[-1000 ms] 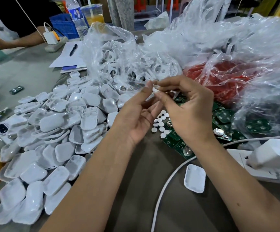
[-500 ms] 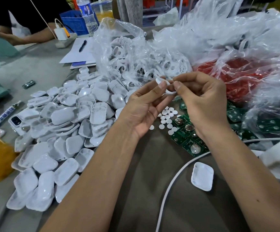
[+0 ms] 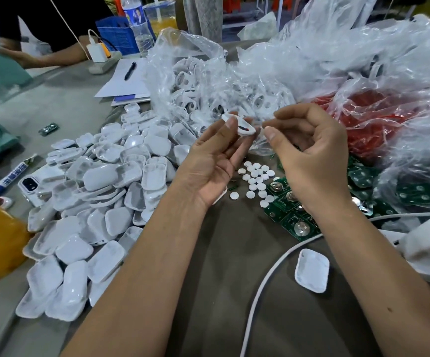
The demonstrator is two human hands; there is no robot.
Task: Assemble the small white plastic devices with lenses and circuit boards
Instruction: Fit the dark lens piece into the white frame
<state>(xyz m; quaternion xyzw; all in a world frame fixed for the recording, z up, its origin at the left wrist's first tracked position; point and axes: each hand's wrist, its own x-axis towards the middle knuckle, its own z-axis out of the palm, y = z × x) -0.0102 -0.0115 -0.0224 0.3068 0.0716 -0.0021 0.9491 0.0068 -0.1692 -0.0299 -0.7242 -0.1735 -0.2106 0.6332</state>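
Small white oval plastic shell (image 3: 239, 124) pinched at fingertips of left hand (image 3: 212, 163), raised above round white lens discs (image 3: 256, 176). At 3 o'clock, right hand (image 3: 311, 155) curled; contents indiscernible.

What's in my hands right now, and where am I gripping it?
Left hand pinches a white shell by its near end; right hand seems empty.

The blue-and-white marker pen (image 3: 10, 178) carries white Chinese characters, too blurred to read.
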